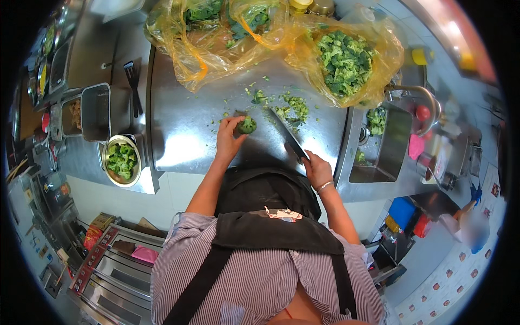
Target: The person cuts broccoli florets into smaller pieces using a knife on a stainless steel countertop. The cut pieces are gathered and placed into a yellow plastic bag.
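My left hand [230, 136] grips a small broccoli head [247, 125] by its side, over the stainless steel worktop [183, 109]. In my right hand [318, 170] is the handle of a kitchen knife [287, 133], whose dark blade slants up and left across the steel. The blade's tip lies a little right of the broccoli, apart from it. Chopped broccoli trimmings [294, 107] are heaped just beyond the blade, with crumbs scattered around. Farther back, a yellow plastic bag [300, 65] holds many cut florets [345, 61].
Another yellow bag [187, 53] with broccoli lies at the back left. A sink [392, 142] with a faucet [422, 91] adjoins on the right. Leftward are a bowl of florets [122, 160], a metal container [96, 111] and a black slotted spatula [133, 89]. Another person [473, 227] is far right.
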Demonstrator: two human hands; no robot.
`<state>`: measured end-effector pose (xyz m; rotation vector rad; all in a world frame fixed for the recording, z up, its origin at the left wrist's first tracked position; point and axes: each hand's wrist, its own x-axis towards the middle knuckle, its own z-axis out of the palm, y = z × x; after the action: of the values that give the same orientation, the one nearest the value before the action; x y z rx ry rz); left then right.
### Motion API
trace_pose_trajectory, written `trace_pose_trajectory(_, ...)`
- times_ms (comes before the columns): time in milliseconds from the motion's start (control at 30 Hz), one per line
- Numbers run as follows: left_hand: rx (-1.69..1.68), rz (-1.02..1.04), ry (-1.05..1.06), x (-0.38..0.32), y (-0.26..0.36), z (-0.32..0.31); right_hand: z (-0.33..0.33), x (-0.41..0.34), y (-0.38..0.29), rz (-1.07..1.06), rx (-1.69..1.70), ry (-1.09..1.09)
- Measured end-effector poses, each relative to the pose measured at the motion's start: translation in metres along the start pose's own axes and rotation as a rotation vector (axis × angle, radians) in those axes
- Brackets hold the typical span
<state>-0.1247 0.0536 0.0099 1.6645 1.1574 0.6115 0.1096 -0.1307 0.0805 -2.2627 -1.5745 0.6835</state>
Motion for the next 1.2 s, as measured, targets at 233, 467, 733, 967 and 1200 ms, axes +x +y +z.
trace_pose_trajectory(233, -0.23, -0.24, 0.007, 0.005, 0.004, 0.012, 0.007, -0.001, -0.018, -0.044, -0.016, 0.043)
trace_pose_trajectory(467, -0.005, -0.395, 0.009, 0.012, -0.011, 0.004, -0.005, 0.003, -0.022, -0.016, -0.047, -0.105)
trace_pose_trajectory(733, -0.032, -0.386, 0.007, 0.02, -0.002, 0.004, -0.003, 0.011, -0.024, 0.002, -0.017, -0.181)
trace_pose_trajectory(967, -0.069, -0.443, 0.036, 0.02, -0.019, 0.016, 0.009, 0.023, -0.036, 0.113, -0.042, -0.305)
trace_pose_trajectory(1200, -0.346, -0.608, -0.047, 0.014, 0.002, 0.001, 0.035, 0.03, -0.034, 0.103, -0.067, -0.276)
